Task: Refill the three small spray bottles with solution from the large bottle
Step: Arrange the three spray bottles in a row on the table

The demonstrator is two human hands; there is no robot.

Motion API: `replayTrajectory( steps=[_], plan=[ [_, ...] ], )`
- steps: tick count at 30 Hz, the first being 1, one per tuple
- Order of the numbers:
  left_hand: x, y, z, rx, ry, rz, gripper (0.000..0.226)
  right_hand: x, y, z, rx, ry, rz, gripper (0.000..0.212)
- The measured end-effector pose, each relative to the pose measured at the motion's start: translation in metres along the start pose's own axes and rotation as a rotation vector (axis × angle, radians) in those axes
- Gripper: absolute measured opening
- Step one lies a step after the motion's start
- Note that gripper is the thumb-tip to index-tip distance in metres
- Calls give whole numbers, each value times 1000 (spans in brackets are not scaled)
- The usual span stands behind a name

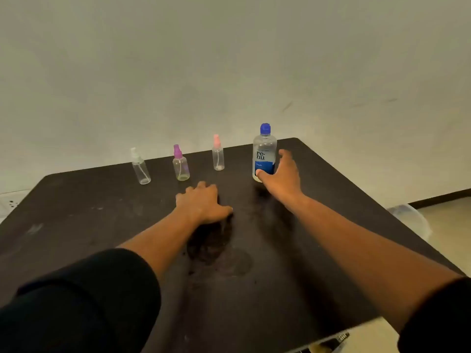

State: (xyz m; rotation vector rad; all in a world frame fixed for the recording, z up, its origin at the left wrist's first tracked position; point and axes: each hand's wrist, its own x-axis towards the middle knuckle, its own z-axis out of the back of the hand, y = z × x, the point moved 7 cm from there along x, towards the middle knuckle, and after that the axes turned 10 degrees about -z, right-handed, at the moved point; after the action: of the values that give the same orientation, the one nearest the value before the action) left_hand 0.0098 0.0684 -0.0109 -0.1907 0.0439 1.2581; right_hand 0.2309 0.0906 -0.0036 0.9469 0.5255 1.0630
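Three capped spray bottles (178, 163) wait in a row — right hand (281, 174) cupping the large bottle (264, 151), grip unclear; left hand (202, 202) resting loosely on the table (76, 212).

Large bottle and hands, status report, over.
Right hand closing round the large bottle, blue cap still on. Left hand resting on the table, holding nothing. Three small spray bottles capped, upright. Nothing in the way.

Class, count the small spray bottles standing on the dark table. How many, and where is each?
3, in a row at the table's far side: white-capped bottle leftmost, purple-capped bottle in the middle, pink-capped bottle nearest the large bottle. None appears hidden.
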Motion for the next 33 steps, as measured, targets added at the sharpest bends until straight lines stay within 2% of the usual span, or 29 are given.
replayTrajectory(
  steps=[4,10,15,33],
  plan=[
    [5,7,-7,41,-64,-8,74,22,-8,-10,21,22,-65,84],
    [6,3,-8,76,-86,-20,73,40,-10,-21,21,19,-23,77],
    [8,3,-10,111,-93,-35,76,38,-8,-15,-9,-50,-1,73],
    [2,2,-21,111,-95,-20,80,-58,-21,14,28,10,80,75]
  ],
)
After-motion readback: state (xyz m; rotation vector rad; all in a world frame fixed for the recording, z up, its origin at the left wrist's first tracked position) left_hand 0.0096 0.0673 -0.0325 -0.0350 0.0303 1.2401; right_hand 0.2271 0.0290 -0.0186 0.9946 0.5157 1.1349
